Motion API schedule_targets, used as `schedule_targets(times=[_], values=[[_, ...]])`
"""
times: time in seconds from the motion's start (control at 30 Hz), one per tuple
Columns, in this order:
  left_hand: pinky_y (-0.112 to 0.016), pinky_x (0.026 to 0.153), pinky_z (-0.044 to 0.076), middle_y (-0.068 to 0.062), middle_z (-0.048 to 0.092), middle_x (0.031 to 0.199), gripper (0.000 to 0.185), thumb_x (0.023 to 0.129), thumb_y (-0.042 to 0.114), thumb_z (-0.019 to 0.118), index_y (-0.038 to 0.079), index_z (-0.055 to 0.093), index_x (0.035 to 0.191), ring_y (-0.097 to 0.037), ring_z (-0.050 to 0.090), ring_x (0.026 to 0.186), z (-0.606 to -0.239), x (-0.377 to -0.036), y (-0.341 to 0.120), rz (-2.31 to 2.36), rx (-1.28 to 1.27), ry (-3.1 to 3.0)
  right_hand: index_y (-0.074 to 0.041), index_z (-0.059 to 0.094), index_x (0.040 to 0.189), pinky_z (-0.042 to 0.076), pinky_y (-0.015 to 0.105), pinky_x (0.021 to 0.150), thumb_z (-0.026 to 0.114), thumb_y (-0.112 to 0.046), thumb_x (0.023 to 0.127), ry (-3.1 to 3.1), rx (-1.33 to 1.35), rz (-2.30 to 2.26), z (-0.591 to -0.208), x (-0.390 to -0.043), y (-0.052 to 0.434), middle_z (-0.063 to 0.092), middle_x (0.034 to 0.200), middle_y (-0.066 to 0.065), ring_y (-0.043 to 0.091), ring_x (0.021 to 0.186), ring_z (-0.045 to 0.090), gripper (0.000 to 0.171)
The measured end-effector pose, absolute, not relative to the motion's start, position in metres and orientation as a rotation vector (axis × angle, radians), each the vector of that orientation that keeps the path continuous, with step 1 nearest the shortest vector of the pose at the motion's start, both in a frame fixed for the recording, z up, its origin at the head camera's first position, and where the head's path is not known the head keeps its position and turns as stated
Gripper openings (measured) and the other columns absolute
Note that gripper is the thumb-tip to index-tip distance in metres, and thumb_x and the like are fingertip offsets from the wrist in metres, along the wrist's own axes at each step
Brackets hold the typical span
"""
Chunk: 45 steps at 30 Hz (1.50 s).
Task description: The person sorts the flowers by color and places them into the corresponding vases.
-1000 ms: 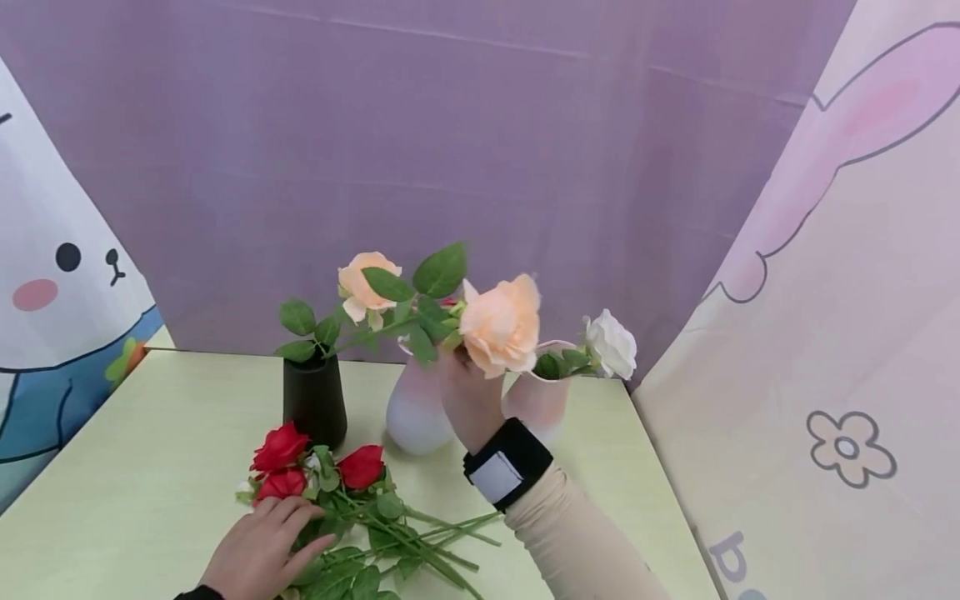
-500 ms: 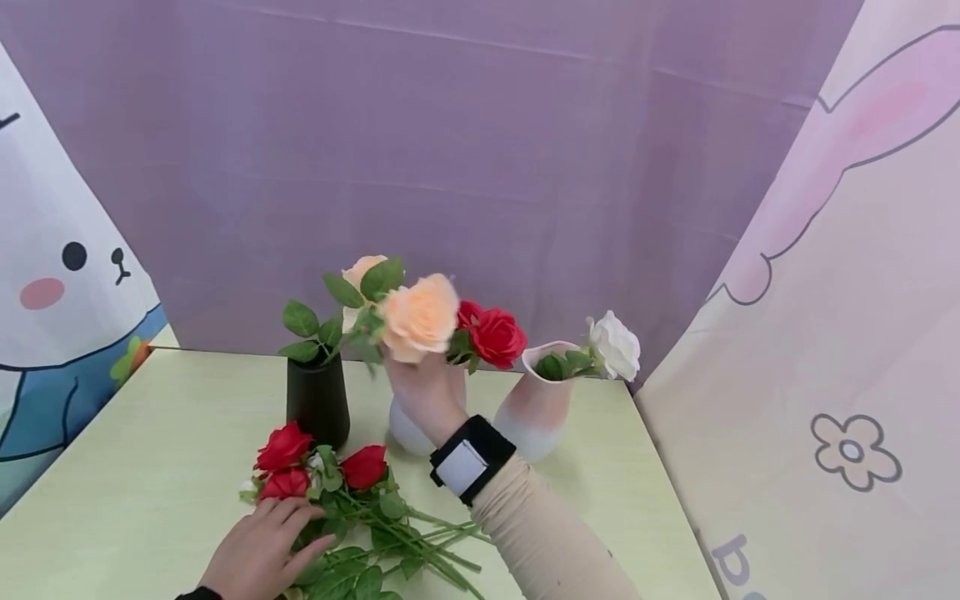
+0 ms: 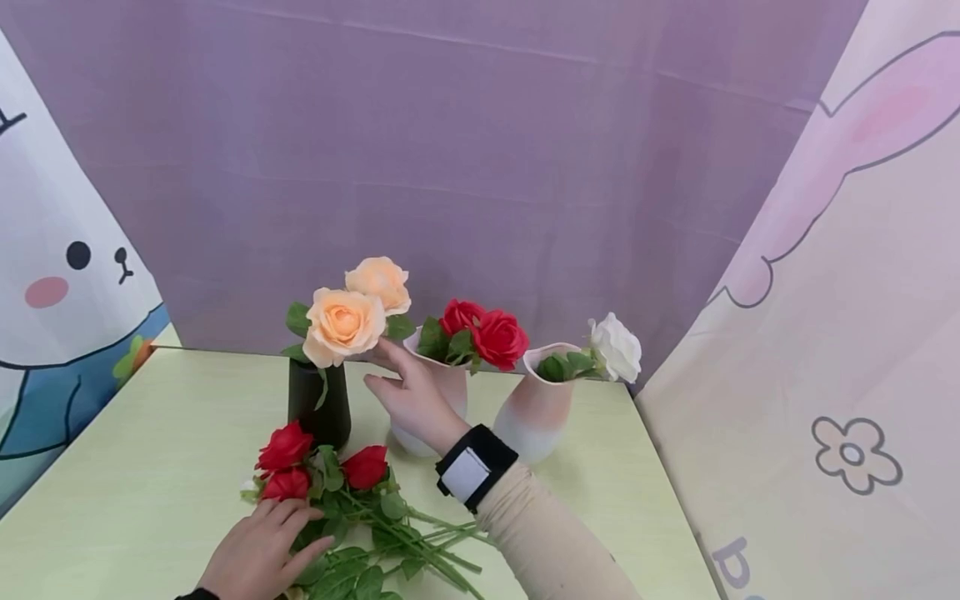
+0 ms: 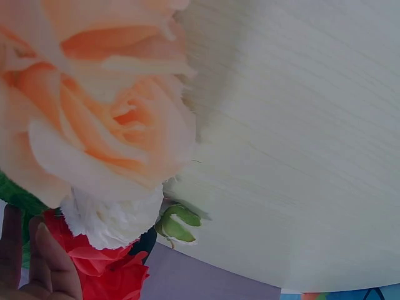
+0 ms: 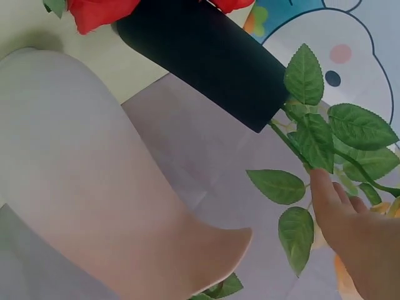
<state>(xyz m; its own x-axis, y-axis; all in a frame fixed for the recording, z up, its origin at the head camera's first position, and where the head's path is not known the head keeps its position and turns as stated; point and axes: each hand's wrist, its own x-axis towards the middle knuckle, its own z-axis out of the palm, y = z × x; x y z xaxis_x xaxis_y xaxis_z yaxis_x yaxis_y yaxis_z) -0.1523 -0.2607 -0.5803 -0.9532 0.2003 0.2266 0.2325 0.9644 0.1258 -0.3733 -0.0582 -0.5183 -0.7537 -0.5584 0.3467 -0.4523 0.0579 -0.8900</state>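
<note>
"What had just changed?"

"The front peach rose (image 3: 345,325). Half a second earlier its bloom was in the right hand (image 3: 420,404), leaning right; now it rose over the mouth of the dark vase (image 3: 318,408), in front of the other peach rose (image 3: 382,279)."

"And the fingers had let go?"

"They looked loose and extended, gripping nothing — whether they brushed the stem I couldn't tell. I judged that rose to be settled, with the loose stems yet to be dealt with."

"Where was the left hand (image 3: 258,546)?"

"Just where it had been, resting relaxed on the pile by the loose red roses (image 3: 283,446). The left wrist view showed a loose peach bloom (image 4: 100,106) and a loose white one (image 4: 112,215) there too."

"What about the surface and the room?"

"A pale wooden table (image 3: 180,467). The middle vase (image 3: 450,383) held two red roses (image 3: 498,337), the right-hand vase (image 3: 534,417) a white rose (image 3: 615,346). Purple cloth (image 3: 480,150) hung behind — cartoon panels (image 3: 810,350) stood either side."
</note>
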Motion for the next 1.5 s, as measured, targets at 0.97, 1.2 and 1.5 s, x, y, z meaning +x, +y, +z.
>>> schedule_targets(times=[0.97, 1.2, 1.5], values=[[-0.026, 0.090, 0.050, 0.021, 0.060, 0.111, 0.039, 0.084, 0.066, 0.064, 0.044, 0.061, 0.115, -0.003, 0.055, 0.107, -0.713, -0.192, -0.320, -0.347, -0.451, -2.741, -0.028, 0.018, 0.158, 0.036, 0.035, 0.117, 0.048, -0.029, 0.103, 3.245, -1.551, -1.072, -0.517, -0.382, -0.097, 0.036, 0.159, -0.005, 0.015, 0.144, 0.039, 0.063], [-0.027, 0.090, 0.051, 0.021, 0.060, 0.108, 0.039, 0.084, 0.071, 0.060, 0.043, 0.063, 0.112, -0.004, 0.055, 0.105, -0.650, -0.172, -0.293, -0.288, -0.356, -2.820, -0.027, 0.010, 0.159, 0.036, 0.034, 0.117, 0.048, -0.029, 0.102, 3.302, -1.500, -0.943, -0.535, -0.398, -0.102, 0.025, 0.163, -0.008, 0.015, 0.145, 0.036, 0.068], [-0.036, 0.085, 0.055, 0.015, 0.063, 0.104, 0.046, 0.086, 0.071, 0.056, 0.033, 0.069, 0.108, -0.011, 0.058, 0.102, -0.571, -0.146, -0.264, -0.246, -0.240, -2.992, -0.027, 0.009, 0.160, 0.034, 0.044, 0.118, 0.046, -0.037, 0.103, 3.367, -1.248, -1.080, -0.529, -0.402, -0.096, 0.020, 0.165, -0.004, 0.014, 0.151, 0.025, 0.069]])
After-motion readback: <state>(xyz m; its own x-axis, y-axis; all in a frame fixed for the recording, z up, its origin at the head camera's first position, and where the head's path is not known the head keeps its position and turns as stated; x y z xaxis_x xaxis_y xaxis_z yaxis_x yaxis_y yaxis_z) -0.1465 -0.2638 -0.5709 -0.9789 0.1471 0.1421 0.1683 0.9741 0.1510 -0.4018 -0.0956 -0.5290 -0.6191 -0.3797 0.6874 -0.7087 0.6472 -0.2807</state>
